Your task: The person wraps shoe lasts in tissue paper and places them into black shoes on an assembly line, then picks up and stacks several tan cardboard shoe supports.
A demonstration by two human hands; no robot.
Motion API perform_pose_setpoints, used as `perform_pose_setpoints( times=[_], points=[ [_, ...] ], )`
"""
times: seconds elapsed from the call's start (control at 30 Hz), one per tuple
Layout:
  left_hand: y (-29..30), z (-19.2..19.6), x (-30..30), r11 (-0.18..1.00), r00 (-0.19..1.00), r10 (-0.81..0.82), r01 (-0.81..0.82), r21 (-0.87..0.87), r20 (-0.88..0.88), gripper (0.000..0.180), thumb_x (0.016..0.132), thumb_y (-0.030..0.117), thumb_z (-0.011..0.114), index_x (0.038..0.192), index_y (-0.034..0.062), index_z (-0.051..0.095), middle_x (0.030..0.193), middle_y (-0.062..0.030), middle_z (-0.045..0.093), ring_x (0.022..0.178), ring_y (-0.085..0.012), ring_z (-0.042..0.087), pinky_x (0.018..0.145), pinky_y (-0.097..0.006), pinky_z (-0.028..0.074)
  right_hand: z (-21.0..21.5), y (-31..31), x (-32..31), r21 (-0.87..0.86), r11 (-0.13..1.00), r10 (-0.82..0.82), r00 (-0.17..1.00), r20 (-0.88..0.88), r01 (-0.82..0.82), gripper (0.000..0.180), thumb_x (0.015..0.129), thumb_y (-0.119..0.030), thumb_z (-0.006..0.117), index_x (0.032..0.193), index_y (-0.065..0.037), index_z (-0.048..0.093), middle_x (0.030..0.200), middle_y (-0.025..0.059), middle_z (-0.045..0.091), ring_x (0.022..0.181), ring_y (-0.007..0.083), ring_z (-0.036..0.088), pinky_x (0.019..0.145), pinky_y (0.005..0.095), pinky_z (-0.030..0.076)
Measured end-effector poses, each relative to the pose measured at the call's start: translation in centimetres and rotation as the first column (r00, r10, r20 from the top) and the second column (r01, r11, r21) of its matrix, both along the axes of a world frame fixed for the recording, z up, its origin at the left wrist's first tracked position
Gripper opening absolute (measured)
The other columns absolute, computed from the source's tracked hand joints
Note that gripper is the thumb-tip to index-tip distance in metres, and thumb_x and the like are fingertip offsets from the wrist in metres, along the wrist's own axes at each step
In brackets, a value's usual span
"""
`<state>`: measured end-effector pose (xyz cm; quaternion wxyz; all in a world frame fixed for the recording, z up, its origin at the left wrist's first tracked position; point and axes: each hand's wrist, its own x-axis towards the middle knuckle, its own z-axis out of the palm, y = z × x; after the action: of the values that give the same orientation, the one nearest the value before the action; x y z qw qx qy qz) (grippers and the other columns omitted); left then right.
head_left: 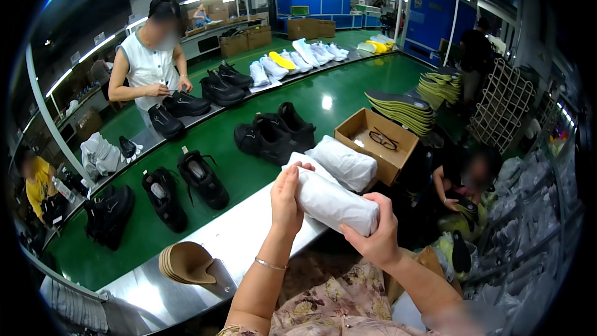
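Observation:
Between my two hands is a white paper-wrapped bundle [339, 202], long and rounded, tilted above the metal table edge. My left hand [287, 196] grips its far left end, and my right hand [378, 231] is closed around its near right end. What lies inside the paper is hidden. Just beyond it, more white wrapped bundles [344, 163] lie beside an open cardboard box [387, 147] with a pair of glasses [383, 139] in it. Black shoes [277, 134] stand on the green belt past my left hand.
Curved brown cardboard inserts [180, 262] sit on the metal ledge [227, 246]. More black shoes [202, 177] and white shoes [292, 62] line the green conveyor. Stacked insoles [401, 112] stand at right. A co-worker [152, 68] handles a black shoe opposite; another person [466, 177] crouches at right.

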<state>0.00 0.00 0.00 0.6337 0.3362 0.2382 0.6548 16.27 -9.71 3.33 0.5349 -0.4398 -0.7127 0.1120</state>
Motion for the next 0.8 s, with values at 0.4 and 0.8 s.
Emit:
perform_pose_setpoints(
  times=[0.4, 0.8],
  points=[
    [13.9, -1.4, -2.9, 0.905, 0.926, 0.374, -0.351, -0.242, 0.055, 0.041, 0.089, 0.039, 0.050, 0.082, -0.0014, 0.053, 0.075, -0.0068, 0.055, 0.068, -0.0178, 0.054, 0.062, -0.032, 0.045, -0.4, 14.0, -3.1, -0.531, 0.847, -0.020, 0.997, -0.076, -0.023, 0.081, 0.069, -0.034, 0.076, 0.120, 0.006, 0.028, 0.102, 0.0251, 0.056, 0.094, 0.0290, 0.059, 0.080, 0.0349, 0.047],
    [26.3, 0.2, -3.3, 0.853, 0.501, 0.458, -0.481, 0.203, -0.734, 0.060, 0.089, 0.040, 0.050, 0.112, -0.0148, 0.047, 0.103, -0.0304, 0.057, 0.097, -0.0392, 0.056, 0.084, -0.039, 0.044, -1.9, 32.3, 1.4, -0.519, 0.850, -0.116, 0.993, -0.024, 0.087, 0.069, 0.060, -0.025, 0.078, 0.107, 0.011, 0.041, 0.104, 0.0261, 0.057, 0.095, 0.0309, 0.059, 0.082, 0.0353, 0.048]
  ],
)
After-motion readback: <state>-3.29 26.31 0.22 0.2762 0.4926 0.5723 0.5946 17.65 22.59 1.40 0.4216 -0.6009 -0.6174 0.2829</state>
